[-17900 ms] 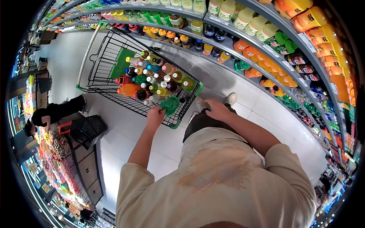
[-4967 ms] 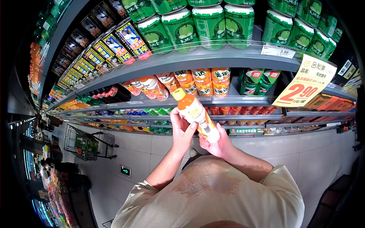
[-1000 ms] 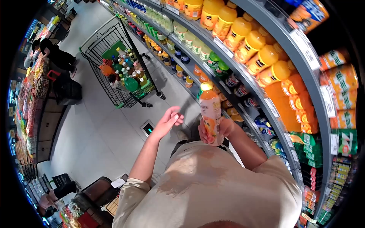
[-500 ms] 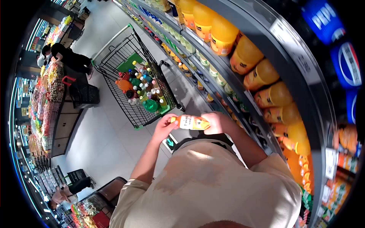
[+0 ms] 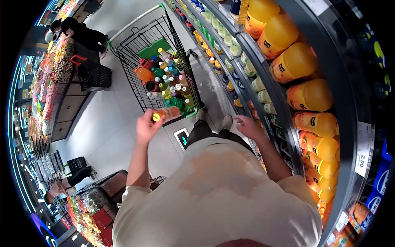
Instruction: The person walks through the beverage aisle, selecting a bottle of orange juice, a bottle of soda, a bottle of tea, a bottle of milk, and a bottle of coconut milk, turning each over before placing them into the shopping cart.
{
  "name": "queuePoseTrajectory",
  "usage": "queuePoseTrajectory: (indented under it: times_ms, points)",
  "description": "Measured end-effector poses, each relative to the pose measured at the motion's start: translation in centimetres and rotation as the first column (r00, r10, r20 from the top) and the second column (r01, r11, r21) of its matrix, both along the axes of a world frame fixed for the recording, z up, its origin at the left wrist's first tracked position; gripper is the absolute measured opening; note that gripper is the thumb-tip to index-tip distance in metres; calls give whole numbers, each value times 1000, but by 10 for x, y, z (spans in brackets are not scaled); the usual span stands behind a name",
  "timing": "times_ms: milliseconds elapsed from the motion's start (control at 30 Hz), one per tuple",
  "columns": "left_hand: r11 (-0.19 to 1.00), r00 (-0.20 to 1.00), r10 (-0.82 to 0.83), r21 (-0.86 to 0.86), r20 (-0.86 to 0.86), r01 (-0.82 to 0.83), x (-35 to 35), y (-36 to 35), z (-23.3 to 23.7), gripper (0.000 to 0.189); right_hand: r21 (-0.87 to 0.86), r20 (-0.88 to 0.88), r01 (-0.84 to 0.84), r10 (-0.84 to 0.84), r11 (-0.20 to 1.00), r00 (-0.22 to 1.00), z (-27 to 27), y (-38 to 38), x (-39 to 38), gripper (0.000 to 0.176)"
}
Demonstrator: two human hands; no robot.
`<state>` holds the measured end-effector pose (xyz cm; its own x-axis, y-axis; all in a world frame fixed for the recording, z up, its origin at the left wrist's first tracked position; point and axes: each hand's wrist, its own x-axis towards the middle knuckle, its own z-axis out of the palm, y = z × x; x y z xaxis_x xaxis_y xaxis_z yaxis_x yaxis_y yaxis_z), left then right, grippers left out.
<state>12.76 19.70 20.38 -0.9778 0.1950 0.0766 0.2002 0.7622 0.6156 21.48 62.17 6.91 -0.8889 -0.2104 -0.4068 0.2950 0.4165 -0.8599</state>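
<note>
Held by my left hand (image 5: 148,125) is a small bottle of orange drink (image 5: 170,111) with a yellow cap, tilted over the near end of the shopping cart (image 5: 135,76). The fingers are closed near its cap. My right hand (image 5: 249,125) is off the bottle, beside the shelves on the right, with nothing in it and its fingers loosely apart. Inside the cart lie many drink bottles, among them a green bottle (image 5: 173,103) at the near end and a round orange bottle (image 5: 145,75) on the left side.
Shelves with large orange drink bottles (image 5: 310,95) and a price tag (image 5: 363,154) run along my right. To the left are a snack display (image 5: 51,88), a black basket (image 5: 95,75) with a red handle and a person in black (image 5: 84,37). Another person (image 5: 61,187) is at lower left.
The bottle has gone from between both hands to my left hand alone, over the cart's near end. My right hand has let go and moved aside. The view has shifted slightly.
</note>
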Motion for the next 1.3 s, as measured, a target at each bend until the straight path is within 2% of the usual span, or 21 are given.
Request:
queuePoseTrajectory:
  times_ms: [33, 100, 167, 267, 333, 367, 400, 467, 533, 600, 733, 800, 900, 933, 1033, 1067, 1100, 1133, 1200, 1267, 1300]
  points:
    - [1000, 1000, -5, 2, 17, 4, -9, -16, -8, 27, 44, 27, 16, -17, 999, 999, -37, 7, 12, 40]
    - [984, 971, 161, 46, 177, -172, -30, -55, -38, 27, 86, 62, 40, -45, 996, 997, -91, 18, 37, 41]
    - [980, 968, 159, 88, 192, -179, -51, -94, -86, 27, 291, 236, -2, -70, 957, 969, -124, 28, 57, 39]
    - [969, 937, 194, 91, 289, -229, -79, -135, -152, 30, 384, 223, 74, -171, 920, 960, -190, 38, 107, 41]
    - [968, 901, 243, -152, 360, -201, -93, -145, -171, 38, 250, 577, 331, -414, 910, 704, -163, 28, 113, 37]
    - [948, 881, 269, -269, 390, -170, -100, -149, -180, 43, 232, 648, 447, -480, 864, 592, -170, 24, 122, 35]
    - [950, 879, 262, -266, 399, -162, -105, -154, -196, 43, 223, 685, 519, -512, 825, 519, -172, 22, 132, 35]
    - [895, 819, 391, -380, 421, -232, -115, -164, -226, 44, 185, 729, 510, -465, 840, 502, -205, 31, 168, 36]
    - [882, 770, 436, -392, 466, -263, -126, -173, -248, 46, 282, 729, 461, -500, 842, 467, -155, 13, 151, 34]
    - [851, 694, 483, -473, 534, -229, -135, -179, -271, 47, 299, 672, 541, -576, 786, 466, -134, 3, 146, 31]
    - [832, 647, 493, -534, 581, -154, -152, -182, -305, 52, 257, 571, 650, -655, 715, 495, -112, -24, 125, 33]
    - [830, 615, 506, -536, 605, -154, -156, -204, -352, 55, 267, 556, 628, -649, 731, 520, -105, -38, 114, 34]
    - [794, 496, 566, -597, 659, -112, -169, -205, -372, 62, 231, 543, 620, -628, 750, 557, -97, -60, 106, 33]
    - [775, 493, 590, -620, 639, -123, -169, -210, -384, 63, 219, 526, 588, -601, 779, 601, -91, -67, 104, 33]
    - [790, 450, 581, -603, 678, -112, -174, -222, -417, 64, 267, 530, 574, -615, 774, 584, -91, -81, 118, 35]
    - [805, 757, 473, -571, 452, -162, -158, -248, -476, 54, 276, 529, 581, -626, 765, 573, -86, -86, 124, 34]
    - [810, 562, 504, -585, 656, -44, -171, -224, -433, 55, 279, 497, 582, -633, 764, 594, -83, -90, 132, 33]
    - [809, 608, 405, -577, 683, 110, -169, -250, -480, 75, 324, 513, 533, -618, 782, 595, -78, -94, 139, 31]
    - [823, 610, 392, -559, 689, 102, -163, -240, -474, 65, 353, 492, 518, -625, 779, 606, -84, -99, 163, 32]
    - [881, 410, 443, -471, 797, -35, -158, -211, -435, 53, 402, 507, 500, -641, 767, 576, -93, -105, 187, 33]
    - [883, 416, 436, -469, 798, -25, -154, -202, -426, 53, 404, 505, 509, -649, 760, 568, -93, -110, 193, 33]
